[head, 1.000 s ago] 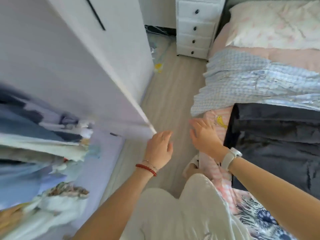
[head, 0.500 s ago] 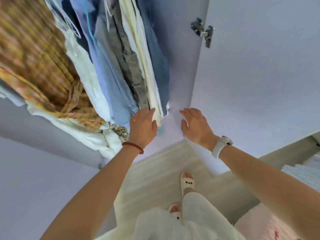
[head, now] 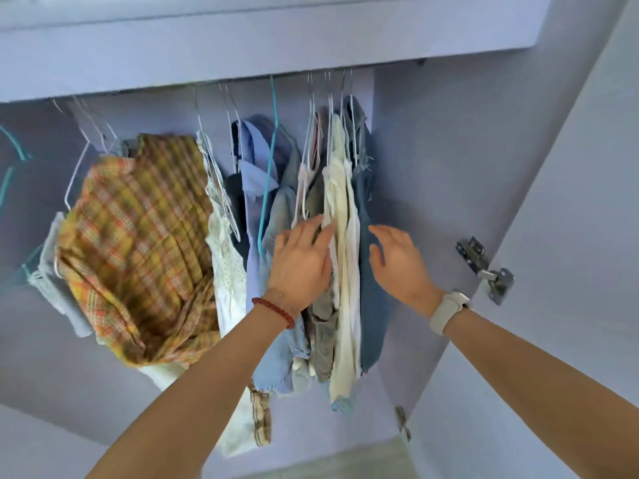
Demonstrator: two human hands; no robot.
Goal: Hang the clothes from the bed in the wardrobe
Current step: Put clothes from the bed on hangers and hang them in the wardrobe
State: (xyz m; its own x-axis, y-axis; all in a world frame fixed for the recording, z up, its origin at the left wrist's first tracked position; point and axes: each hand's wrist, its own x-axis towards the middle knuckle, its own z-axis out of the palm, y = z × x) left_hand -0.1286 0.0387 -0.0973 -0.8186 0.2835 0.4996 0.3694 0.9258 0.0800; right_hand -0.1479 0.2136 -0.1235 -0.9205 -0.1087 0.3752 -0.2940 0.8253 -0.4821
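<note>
Clothes [head: 340, 236] hang on wire hangers inside the wardrobe [head: 432, 140]. Left of the cream garment [head: 342, 257], her left hand [head: 301, 267] presses them with straight fingers; her right hand [head: 401, 264], fingers spread, touches the denim [head: 371, 305].

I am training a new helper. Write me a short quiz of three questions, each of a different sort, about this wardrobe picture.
1. True or false: the right hand holds a hanger.
2. The left hand touches: A) the yellow plaid garment B) the clothes bunched at the right of the rail C) the door hinge
3. Fill in: the watch is on the ___ wrist.

Key: 1 false; 2 B; 3 right.
</note>
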